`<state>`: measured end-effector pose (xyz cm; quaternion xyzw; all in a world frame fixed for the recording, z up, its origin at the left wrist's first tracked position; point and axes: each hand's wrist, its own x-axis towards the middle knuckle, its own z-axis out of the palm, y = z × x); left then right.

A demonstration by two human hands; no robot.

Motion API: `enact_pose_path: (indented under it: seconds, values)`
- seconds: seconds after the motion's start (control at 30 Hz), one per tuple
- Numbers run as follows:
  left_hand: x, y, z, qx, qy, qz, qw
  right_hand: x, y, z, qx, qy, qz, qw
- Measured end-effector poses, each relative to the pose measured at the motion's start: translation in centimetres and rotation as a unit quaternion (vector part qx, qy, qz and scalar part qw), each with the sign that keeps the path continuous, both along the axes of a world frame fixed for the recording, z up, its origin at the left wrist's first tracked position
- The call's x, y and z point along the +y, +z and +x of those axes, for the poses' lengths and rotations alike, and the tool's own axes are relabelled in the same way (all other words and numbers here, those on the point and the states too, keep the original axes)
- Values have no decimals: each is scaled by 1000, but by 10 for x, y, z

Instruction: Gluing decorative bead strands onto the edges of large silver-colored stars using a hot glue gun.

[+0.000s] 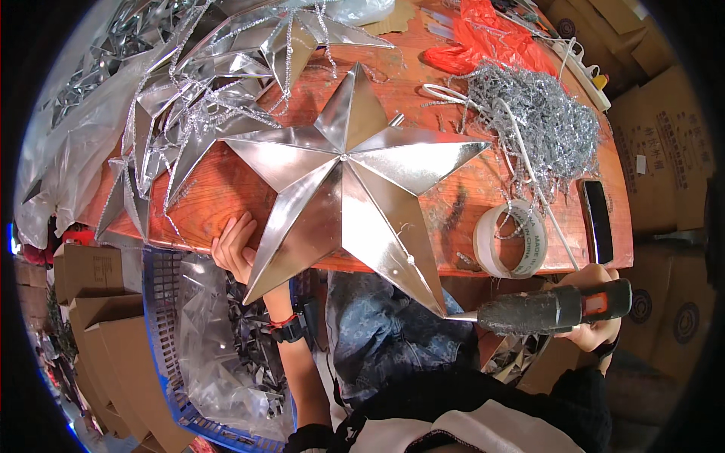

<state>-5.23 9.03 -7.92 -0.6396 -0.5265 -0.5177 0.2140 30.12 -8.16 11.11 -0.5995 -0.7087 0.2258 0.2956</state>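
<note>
A large silver five-pointed star (pixel 310 215) with raised, folded faces is held over the front of the wooden table. My left hand (pixel 240 245) grips it at the lower-left point, with the thumb and palm partly hidden behind the metal. In my right hand (pixel 593 332) is a black glue gun (pixel 529 311), lying sideways with its nozzle pointing left. The nozzle tip meets the end of the star's lower-right point. A small whitish blob shows along that point's ridge. Just above the glue gun, a roll of tape (pixel 487 241) lies on the table.
Tinsel-trimmed silver stars (pixel 204 106) pile up at the table's far left. Silver tinsel (pixel 536 121), a red plastic bag (pixel 479 38), a white cord and a phone (pixel 596 219) occupy the right. Below left stands a blue basket (pixel 162 317); cardboard boxes (pixel 664 143) flank the table.
</note>
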Motion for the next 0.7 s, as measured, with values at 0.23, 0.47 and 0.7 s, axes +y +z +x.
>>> enact_pose_path:
  seconds: [0.23, 0.47, 0.7]
  values:
    - [1, 0, -1, -5, -4, 9, 1000, 4, 4, -5, 44, -16, -26, 999]
    - [-1, 1, 0, -6, -2, 5, 1000, 7, 9, 5, -48, 72, -22, 996]
    - [-4, 0, 3, -71, -27, -28, 997, 26, 6, 10, 60, -19, -51, 997]
